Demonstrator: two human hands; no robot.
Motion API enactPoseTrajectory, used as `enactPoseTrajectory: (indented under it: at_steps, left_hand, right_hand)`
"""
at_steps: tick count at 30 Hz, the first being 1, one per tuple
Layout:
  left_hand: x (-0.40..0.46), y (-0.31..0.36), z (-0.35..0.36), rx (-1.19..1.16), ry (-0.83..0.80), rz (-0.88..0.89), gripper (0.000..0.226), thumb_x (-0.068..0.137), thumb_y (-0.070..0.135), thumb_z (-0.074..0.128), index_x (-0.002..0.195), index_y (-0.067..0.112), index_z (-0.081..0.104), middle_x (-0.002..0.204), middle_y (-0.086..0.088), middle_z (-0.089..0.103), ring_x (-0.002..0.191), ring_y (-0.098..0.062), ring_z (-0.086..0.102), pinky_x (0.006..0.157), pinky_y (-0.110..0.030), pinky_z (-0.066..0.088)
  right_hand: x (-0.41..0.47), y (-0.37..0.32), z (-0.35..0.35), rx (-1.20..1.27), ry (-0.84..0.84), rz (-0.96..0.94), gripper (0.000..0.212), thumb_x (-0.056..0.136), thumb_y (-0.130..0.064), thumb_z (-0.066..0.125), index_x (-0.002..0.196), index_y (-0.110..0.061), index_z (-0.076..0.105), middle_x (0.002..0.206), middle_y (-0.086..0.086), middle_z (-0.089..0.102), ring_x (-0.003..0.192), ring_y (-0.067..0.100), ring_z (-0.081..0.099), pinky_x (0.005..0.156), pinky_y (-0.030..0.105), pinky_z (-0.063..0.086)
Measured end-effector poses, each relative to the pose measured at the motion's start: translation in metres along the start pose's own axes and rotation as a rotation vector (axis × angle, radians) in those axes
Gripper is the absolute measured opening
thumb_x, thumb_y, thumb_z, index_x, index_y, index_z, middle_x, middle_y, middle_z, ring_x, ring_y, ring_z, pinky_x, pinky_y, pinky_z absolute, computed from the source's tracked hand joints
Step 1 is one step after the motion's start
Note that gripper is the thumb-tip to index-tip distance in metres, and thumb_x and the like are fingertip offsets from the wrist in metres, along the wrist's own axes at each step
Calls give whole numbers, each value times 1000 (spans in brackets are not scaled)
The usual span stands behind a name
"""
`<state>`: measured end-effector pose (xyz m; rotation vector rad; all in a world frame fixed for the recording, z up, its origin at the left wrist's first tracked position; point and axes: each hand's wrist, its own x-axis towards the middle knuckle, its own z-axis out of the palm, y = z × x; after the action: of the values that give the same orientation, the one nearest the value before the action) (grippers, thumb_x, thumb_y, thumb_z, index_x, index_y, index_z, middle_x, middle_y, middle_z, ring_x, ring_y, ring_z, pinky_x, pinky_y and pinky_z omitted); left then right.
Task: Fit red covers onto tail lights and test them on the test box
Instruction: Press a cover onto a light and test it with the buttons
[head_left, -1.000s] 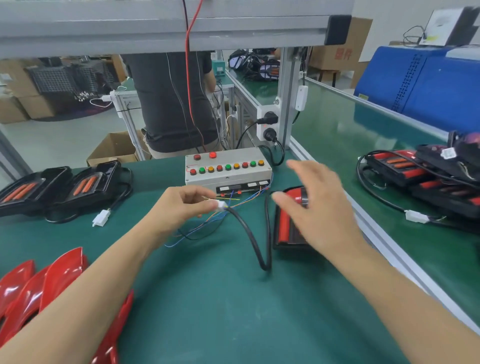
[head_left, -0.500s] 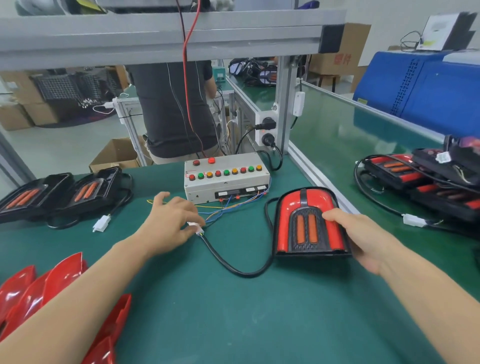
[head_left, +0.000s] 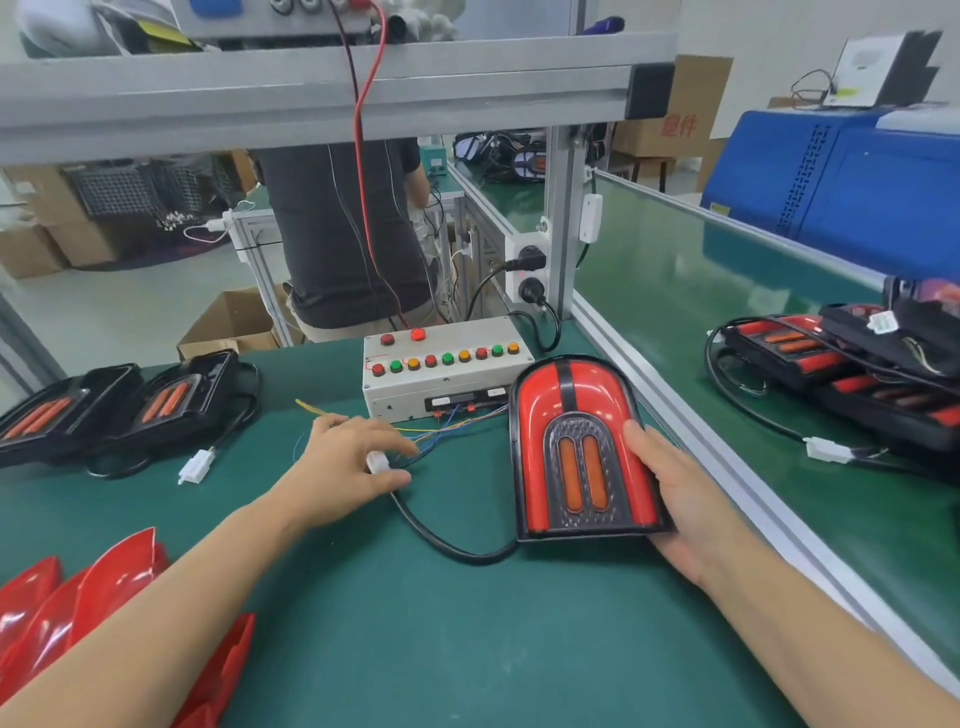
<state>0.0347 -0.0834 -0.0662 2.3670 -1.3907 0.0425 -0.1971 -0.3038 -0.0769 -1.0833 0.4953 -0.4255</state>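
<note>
A tail light (head_left: 576, 452) with its red cover fitted is tilted up on the green mat, face toward me. My right hand (head_left: 680, 499) grips its right edge from underneath, thumb on the red cover. Its black cable (head_left: 447, 543) curves left to a white connector (head_left: 376, 461), which my left hand (head_left: 345, 467) pinches against the mat. Thin coloured wires (head_left: 447, 423) run from there to the grey test box (head_left: 447, 371), whose row of red, green and orange buttons faces up.
Two uncovered black tail lights (head_left: 111, 402) with a loose white plug (head_left: 196, 464) lie at the far left. Several loose red covers (head_left: 104, 587) are stacked at the lower left. More tail lights (head_left: 852, 374) sit on the right conveyor. A person (head_left: 343, 228) stands behind the bench.
My right hand came down onto the tail light, gripped its right edge and tipped it up to face me. My left hand lowered the connector to the mat.
</note>
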Motion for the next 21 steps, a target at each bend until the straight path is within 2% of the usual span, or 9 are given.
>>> enactPoseTrajectory:
  at_steps: [2,5,8,11,14,17,21]
  left_hand:
    - [5,5,-2,-78,54,-46,27,77,40,63,99,27,72,102,15,63,102,-9,54,103,-30,21]
    - [16,8,-3,-106,194,-146,18,88,17,62,103,20,72,109,6,64,106,-20,54,103,-34,24]
    - [26,5,-5,-52,280,-291,35,92,4,48,120,18,64,128,-2,56,120,-23,47,103,-34,20]
    - [36,0,-6,58,239,-413,55,90,0,40,139,24,46,139,-5,44,126,-25,38,106,-39,17]
    - [42,-4,-3,211,160,-427,66,86,-1,41,145,27,33,142,-3,38,125,-26,36,105,-40,19]
    - [50,-6,0,286,129,-407,70,83,1,43,146,28,30,139,-3,38,123,-24,37,104,-40,18]
    - [57,-8,0,359,122,-401,68,81,2,45,143,29,36,132,-4,42,118,-24,42,105,-41,18]
  right_hand:
    - [0,3,-1,32,-8,-38,44,82,-42,62,121,-22,64,117,9,70,104,27,69,73,36,59]
    - [0,6,-2,18,-17,-56,41,84,-46,61,119,-26,66,118,8,70,106,27,68,74,36,59]
    - [1,7,-2,2,-2,-78,42,82,-53,58,114,-28,69,117,7,70,105,25,69,74,35,59]
    - [-1,9,-1,-5,22,-73,45,81,-60,51,110,-32,71,113,5,72,101,22,70,69,31,59]
    - [-3,10,-3,-15,40,-59,44,82,-61,48,104,-33,74,109,5,74,98,22,71,65,29,59]
    - [-4,11,-2,-30,31,-68,43,83,-62,47,102,-34,74,109,5,74,98,22,71,66,29,59]
    - [-2,11,-1,-15,27,-84,45,82,-62,49,106,-33,73,112,5,73,103,23,70,70,30,59]
